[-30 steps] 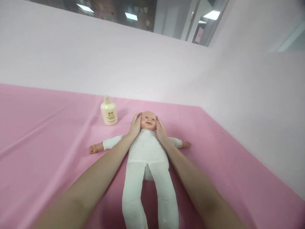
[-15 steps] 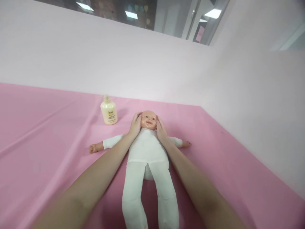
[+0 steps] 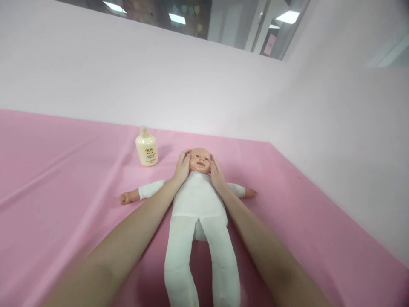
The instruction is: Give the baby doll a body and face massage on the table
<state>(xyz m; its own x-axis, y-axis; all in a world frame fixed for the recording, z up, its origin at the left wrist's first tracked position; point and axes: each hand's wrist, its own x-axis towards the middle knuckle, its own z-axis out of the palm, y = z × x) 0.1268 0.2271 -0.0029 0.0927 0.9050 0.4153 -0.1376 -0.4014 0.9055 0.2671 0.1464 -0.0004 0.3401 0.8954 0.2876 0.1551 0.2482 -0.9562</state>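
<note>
A baby doll (image 3: 200,196) with a hard plastic head and a white cloth body lies on its back, arms spread to both sides and legs pointing toward me. My left hand (image 3: 182,167) is cupped against the left side of its head, fingers together and lightly curved. Against the opposite side, my right hand (image 3: 217,172) rests in the same way, so the head is held between both palms. The fingertips partly disappear behind the head. My forearms cross over the doll's upper arms.
A pale yellow pump bottle (image 3: 147,150) with a printed label stands upright left of the doll's head. Pink cloth (image 3: 79,170) with some creases covers the table. White walls (image 3: 159,76) border it at the back and right, with a window (image 3: 230,23) above.
Both hands stay on the doll's head with no visible movement. Only the camera view has shifted very slightly.
</note>
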